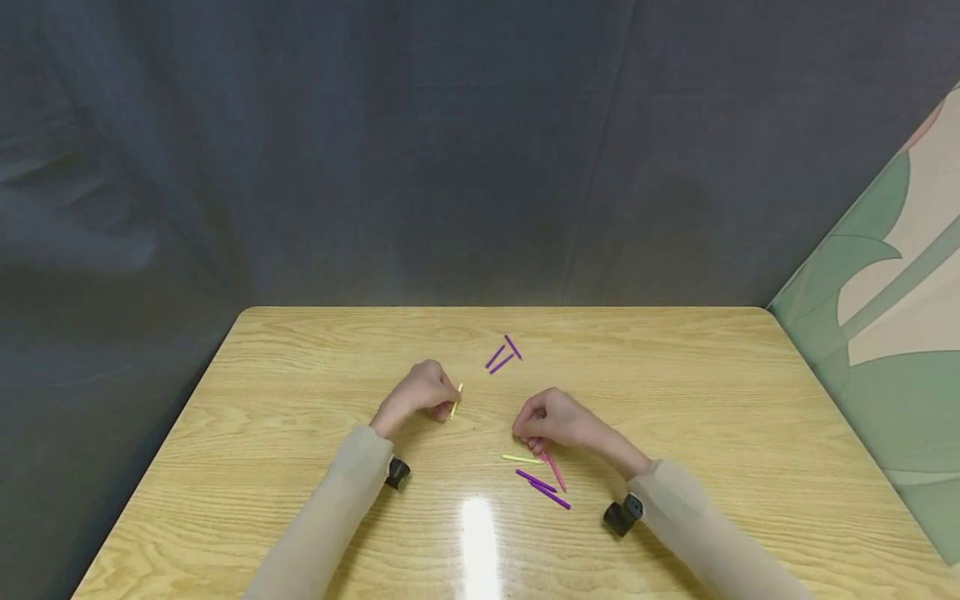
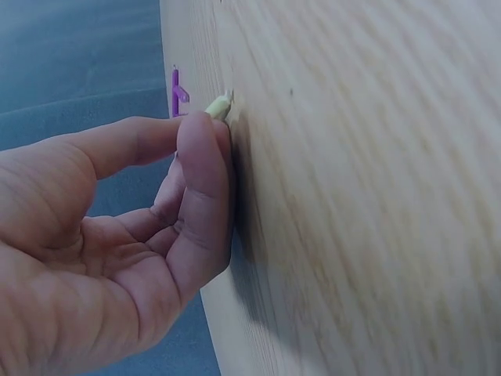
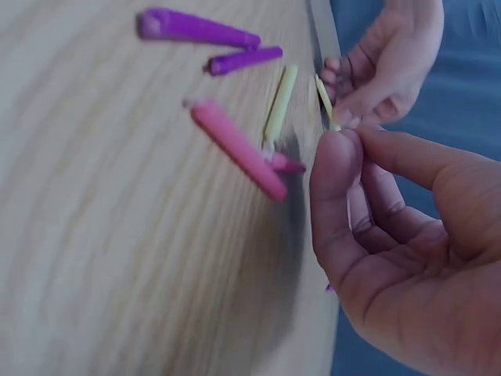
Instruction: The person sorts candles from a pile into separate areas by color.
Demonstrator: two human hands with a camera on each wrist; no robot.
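A thin yellow candle [image 1: 456, 402] is pinched between the thumb and forefinger of my left hand [image 1: 422, 390], its whitish tip pointing away in the left wrist view. My right hand [image 1: 557, 418] hovers low over the table, thumb and forefinger [image 3: 335, 164] tips together with nothing visible between them. Just below it lie another yellow candle [image 3: 280, 106], a pink candle [image 3: 239, 149] and a darker pink piece [image 3: 286, 163], close together. Two purple candles [image 1: 550, 493] lie nearer me, one against the other.
Three purple candles [image 1: 502, 361] lie farther back on the wooden table [image 1: 637, 358], between and beyond the hands. A dark curtain [image 1: 480, 150] hangs behind the table's back edge. On the right stands a leaf-patterned panel [image 1: 892, 333].
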